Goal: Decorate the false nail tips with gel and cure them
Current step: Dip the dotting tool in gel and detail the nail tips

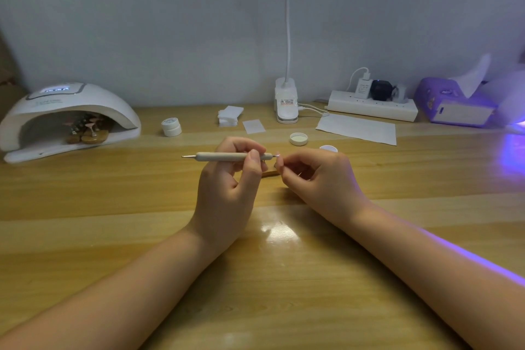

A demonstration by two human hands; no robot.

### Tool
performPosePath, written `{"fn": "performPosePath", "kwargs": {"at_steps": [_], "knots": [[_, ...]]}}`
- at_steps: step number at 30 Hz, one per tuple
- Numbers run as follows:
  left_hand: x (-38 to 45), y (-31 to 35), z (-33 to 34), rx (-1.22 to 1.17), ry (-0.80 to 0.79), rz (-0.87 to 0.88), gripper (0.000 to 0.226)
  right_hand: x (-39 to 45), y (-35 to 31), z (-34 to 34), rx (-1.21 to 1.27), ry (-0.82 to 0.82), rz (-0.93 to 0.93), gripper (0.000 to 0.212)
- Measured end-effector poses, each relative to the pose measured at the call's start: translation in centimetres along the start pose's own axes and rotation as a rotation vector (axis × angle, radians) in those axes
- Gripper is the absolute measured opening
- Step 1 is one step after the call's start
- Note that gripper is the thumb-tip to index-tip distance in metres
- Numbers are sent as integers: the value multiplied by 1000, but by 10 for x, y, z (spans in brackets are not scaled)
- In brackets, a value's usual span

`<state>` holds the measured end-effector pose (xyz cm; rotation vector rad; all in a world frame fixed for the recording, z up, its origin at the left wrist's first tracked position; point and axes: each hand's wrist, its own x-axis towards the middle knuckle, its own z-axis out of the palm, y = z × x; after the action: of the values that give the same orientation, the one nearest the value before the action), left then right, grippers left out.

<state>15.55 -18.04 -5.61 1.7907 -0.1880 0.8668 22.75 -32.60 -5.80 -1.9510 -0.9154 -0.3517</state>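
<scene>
Pink-tinged and very small, the false nail tip (277,158) sits pinched at the fingertips of the right hand (318,176), raised just above the wooden table (284,278) near its middle; its exact tilt is too small to read. The metal point of the dotting pen (231,156) touches or nearly touches it, the pen lying level across the left hand (224,179), which grips the pale barrel between thumb and curled fingers. Both hands are close together, almost meeting at the tip.

The risks here look fine-grained. Too much pressure from the pen could flip the tip out of the pinch, and any gel still wet may smear onto the fingers holding it. A tremor would drag a dot into a streak.

Just behind the right hand stand an open gel pot (328,148) and its loose lid (298,139); a wrist swing could knock the pot. Violet light spills across the table's right edge, which might start hardening exposed gel early. Far left, the curing lamp (68,119) already shelters nail tips on stands (88,128), so crowding more in could bump them.
</scene>
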Motion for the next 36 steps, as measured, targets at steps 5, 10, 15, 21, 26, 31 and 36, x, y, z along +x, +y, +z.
{"fn": "performPosePath", "kwargs": {"at_steps": [5, 10, 15, 21, 26, 31, 36], "knots": [[-1, 0, 1, -5, -2, -16, 11, 0, -1, 0, -7, 7, -22, 13], [0, -1, 0, -2, -14, -13, 11, 0, 0, -1, -12, -8, -35, 14], [0, -2, 0, 4, -13, -19, 11, 0, 0, 0, -23, -5, -53, 14], [0, -3, 0, 15, -8, -27, 11, 0, 0, 0, -28, -5, -61, 14], [0, -3, 1, 3, -2, -40, 11, 0, 0, 0, -44, 13, -81, 13], [0, -2, 1, -12, -9, -47, 11, 0, 0, 1, -39, 21, -79, 13], [0, -1, 1, -13, -10, -42, 11, 0, 0, 1, -41, 15, -77, 13]]}}
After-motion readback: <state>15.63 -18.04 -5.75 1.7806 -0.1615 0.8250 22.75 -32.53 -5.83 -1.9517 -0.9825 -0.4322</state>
